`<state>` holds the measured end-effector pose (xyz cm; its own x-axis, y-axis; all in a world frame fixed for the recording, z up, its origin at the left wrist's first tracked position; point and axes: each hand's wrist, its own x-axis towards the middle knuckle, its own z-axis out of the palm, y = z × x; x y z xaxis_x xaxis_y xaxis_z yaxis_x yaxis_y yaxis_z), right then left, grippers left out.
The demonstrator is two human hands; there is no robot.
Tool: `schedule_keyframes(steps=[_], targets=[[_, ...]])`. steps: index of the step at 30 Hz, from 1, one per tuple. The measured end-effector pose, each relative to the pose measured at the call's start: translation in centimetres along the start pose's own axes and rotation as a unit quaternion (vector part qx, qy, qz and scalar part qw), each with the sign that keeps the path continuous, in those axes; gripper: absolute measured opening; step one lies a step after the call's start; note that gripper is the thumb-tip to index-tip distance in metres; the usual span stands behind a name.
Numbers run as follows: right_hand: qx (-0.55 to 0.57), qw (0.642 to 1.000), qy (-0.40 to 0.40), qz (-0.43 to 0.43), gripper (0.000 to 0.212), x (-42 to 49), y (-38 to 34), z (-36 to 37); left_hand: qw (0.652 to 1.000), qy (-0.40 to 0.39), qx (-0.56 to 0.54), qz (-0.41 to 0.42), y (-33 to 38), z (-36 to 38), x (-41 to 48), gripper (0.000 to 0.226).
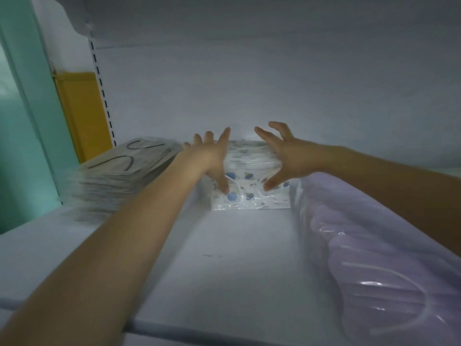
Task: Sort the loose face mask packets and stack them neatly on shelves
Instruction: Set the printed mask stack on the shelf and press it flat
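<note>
A stack of white mask packets with blue prints [250, 193] stands at the back middle of the white shelf [224, 258]. My left hand [212, 156] presses against the stack's left side, thumb on its front, fingers spread. On the right side of the stack rests my right hand [282, 156], thumb down on the front and fingers lifted and apart. Both hands flank the stack without lifting it. A stack of beige packets with dark ear loops [119, 176] sits at the left. Lilac mask packets [374, 258] lie along the right.
The shelf's white back wall [249, 96] is close behind the stacks. A slotted upright [103, 96] and a yellow panel [82, 113] stand at the left, beside a teal wall [22, 121]. Another shelf board overhangs above.
</note>
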<state>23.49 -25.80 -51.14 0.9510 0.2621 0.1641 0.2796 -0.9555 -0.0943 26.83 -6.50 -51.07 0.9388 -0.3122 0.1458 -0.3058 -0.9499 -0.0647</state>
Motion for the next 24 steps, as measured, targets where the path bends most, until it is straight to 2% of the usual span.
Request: schedule_keyframes(steps=[3, 7, 10, 11, 13, 17, 20, 22, 24], targets=[[-0.032, 0.997, -0.068, 0.034, 0.136, 0.8, -1.0, -1.9, 0.995, 0.017, -0.100, -0.021, -0.8, 1.0, -1.2, 0.146], [-0.028, 0.993, -0.091, 0.070, 0.127, 2.9, -2.2, -3.9, 0.971, 0.010, -0.238, 0.006, -2.4, 2.6, -1.6, 0.148], [0.067, 0.993, -0.056, 0.077, 0.092, 5.2, -3.2, -3.7, 0.942, 0.033, -0.335, 0.014, -3.7, 3.6, -1.0, 0.147], [0.077, 0.993, -0.040, 0.082, 0.086, 5.7, -3.4, -3.3, 0.927, 0.027, -0.373, 0.015, -3.9, 3.9, -0.8, 0.145], [0.066, 0.993, -0.031, 0.098, 0.082, 6.4, -3.7, -2.5, 0.896, -0.005, -0.443, 0.023, -4.0, 4.6, -0.6, 0.142], [0.015, 0.995, -0.001, 0.100, 0.072, 6.3, -3.3, -0.5, 0.854, -0.033, -0.517, 0.041, -3.8, 5.7, -0.7, 0.138], [0.071, 0.994, 0.071, 0.050, 0.060, 4.8, -2.9, 0.3, 0.829, -0.051, -0.555, 0.046, -4.1, 5.8, -0.6, 0.141], [0.096, 0.989, 0.109, 0.019, 0.047, 4.1, -2.5, 0.5, 0.827, -0.058, -0.557, 0.043, -4.3, 5.6, -0.7, 0.153], [0.090, 0.989, 0.117, 0.015, 0.043, 3.8, -2.5, 0.4, 0.841, -0.057, -0.536, 0.039, -4.3, 5.5, -0.8, 0.158]])
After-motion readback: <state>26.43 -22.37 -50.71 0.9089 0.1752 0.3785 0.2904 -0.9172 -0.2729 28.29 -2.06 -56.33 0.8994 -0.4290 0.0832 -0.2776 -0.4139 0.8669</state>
